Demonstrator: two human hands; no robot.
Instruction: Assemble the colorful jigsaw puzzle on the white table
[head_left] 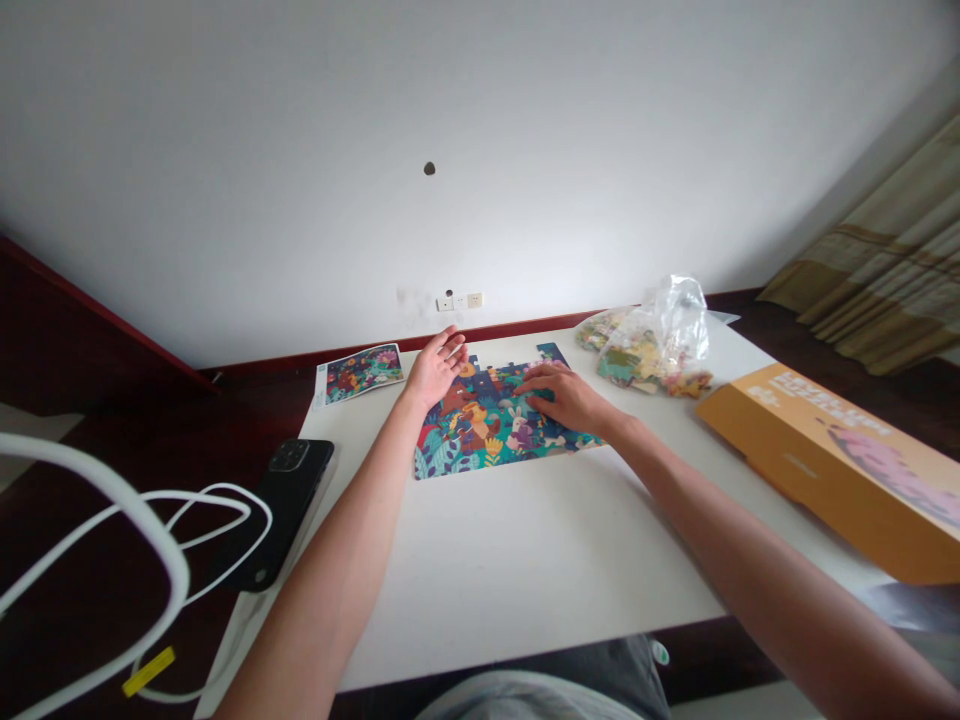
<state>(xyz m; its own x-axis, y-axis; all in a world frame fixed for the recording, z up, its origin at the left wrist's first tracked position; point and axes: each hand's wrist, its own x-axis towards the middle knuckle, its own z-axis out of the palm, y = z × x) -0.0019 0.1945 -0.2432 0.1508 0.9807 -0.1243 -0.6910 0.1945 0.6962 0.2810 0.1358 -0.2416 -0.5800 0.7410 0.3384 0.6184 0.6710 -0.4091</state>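
A colourful jigsaw puzzle [480, 425], largely joined together, lies on the white table, with animals and plants in its picture. Its far edge is uneven, with gaps between pieces. My left hand [437, 370] is raised at the puzzle's left side, palm turned inward, fingers apart and holding nothing. Over the right part of the puzzle, my right hand [562, 395] rests with its fingers stretched out and the thumb apart from them. The palm and fingers cover some pieces there. No loose piece shows in this hand.
A picture sheet [360, 375] lies at the far left of the table [480, 560]. Clear plastic bags of puzzle pieces [637, 355] are at the back right, with an orange box [817, 450] nearer. A black phone [281, 510] and white cable [169, 540] occupy the left edge.
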